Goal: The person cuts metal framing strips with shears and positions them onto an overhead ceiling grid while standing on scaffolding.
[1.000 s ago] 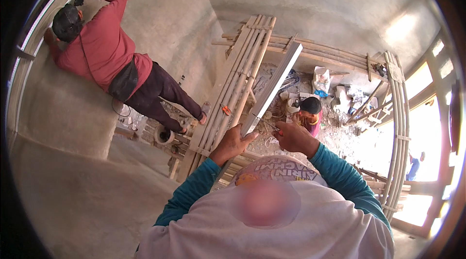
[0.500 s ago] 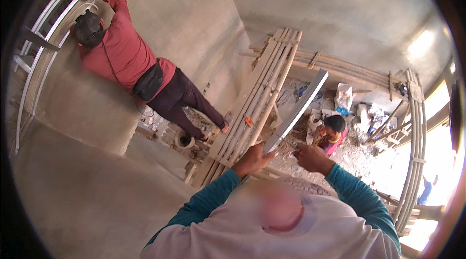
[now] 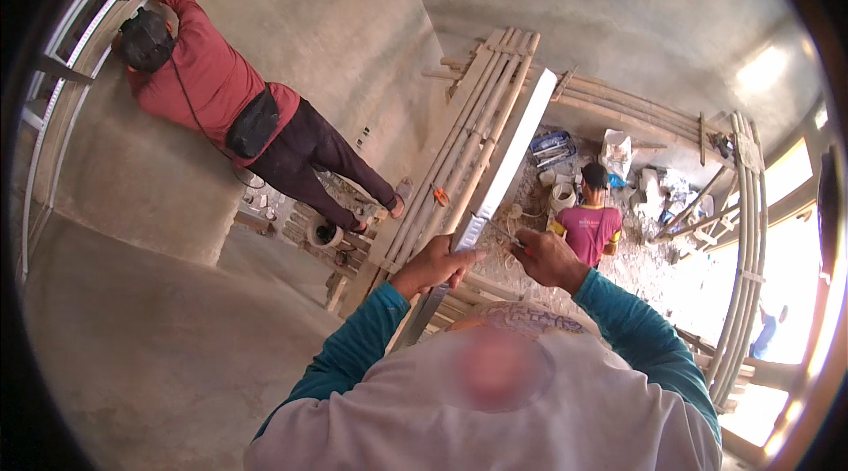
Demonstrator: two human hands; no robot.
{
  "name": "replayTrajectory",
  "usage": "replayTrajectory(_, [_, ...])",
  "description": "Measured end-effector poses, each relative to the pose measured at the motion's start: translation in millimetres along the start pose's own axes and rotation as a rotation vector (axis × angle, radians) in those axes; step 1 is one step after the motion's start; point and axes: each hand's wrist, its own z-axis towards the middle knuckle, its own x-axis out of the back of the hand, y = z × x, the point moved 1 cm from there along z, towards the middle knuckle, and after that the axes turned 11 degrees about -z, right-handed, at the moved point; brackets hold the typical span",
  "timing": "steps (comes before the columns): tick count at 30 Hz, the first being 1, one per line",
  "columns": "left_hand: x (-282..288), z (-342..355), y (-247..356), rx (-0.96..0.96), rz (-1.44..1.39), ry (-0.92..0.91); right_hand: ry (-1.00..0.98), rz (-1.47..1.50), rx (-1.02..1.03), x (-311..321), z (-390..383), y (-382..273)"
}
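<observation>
The thin tool [image 3: 497, 227] beside the metal bar [image 3: 512, 160] is hard to make out from here: the right hand [image 3: 549, 259] covers most of it, bar a fleck of red, and I can't tell whether its tip meets the metal. The bar's near end slips out of sight by the wearer's pale shirt [image 3: 565, 387].

The left hand [image 3: 435, 264] is wrapped around the bar's lower stretch, thumb across it; the right hand, just right of the bar, is curled closed about the tool.

Left of the bar lie lashed bamboo poles [image 3: 481, 131] – an orange-handled tool [image 3: 440, 196] resting on them. Well apart, farther left of the bar, a co-worker in red [image 3: 208, 73] reaches up a bare grey wall [image 3: 322, 29]. Right of the bar and lower down, a co-worker in magenta [image 3: 587, 231] – back turned – is on the littered floor [image 3: 649, 272], near a white bucket [image 3: 562, 197].
</observation>
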Motion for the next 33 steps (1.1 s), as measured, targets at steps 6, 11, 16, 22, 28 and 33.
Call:
replayTrajectory(6, [-1.4,-9.1,-0.9,0.032,-0.140,0.088,-0.025,-0.045,0.021,7.7,-6.1,-7.8])
replayTrajectory(11, [-2.5,-15.1,-16.6,-0.054,-0.099,0.110,-0.111,-0.011,-0.029,16.9,-13.5,-8.2])
replayTrajectory(16, [-15.2,-17.2,-15.4,-0.080,-0.205,0.070,-0.080,-0.060,-0.070,21.3,-15.9,-17.5])
replayTrajectory(22, [-20.2,-17.4,-8.7,-0.163,-0.068,0.096,-0.033,-0.137,-0.014,26.0,-12.2,-24.0])
replayTrajectory(28, [-22.4,-13.9,-11.5,-0.139,0.069,0.121,-0.060,-0.168,-0.005,31.1,-11.2,-24.6])
replayTrajectory(33, [-21.4,-7.9,-22.8,-0.198,0.170,0.124,-0.070,-0.214,-0.021,24.4,-13.4,-15.2])
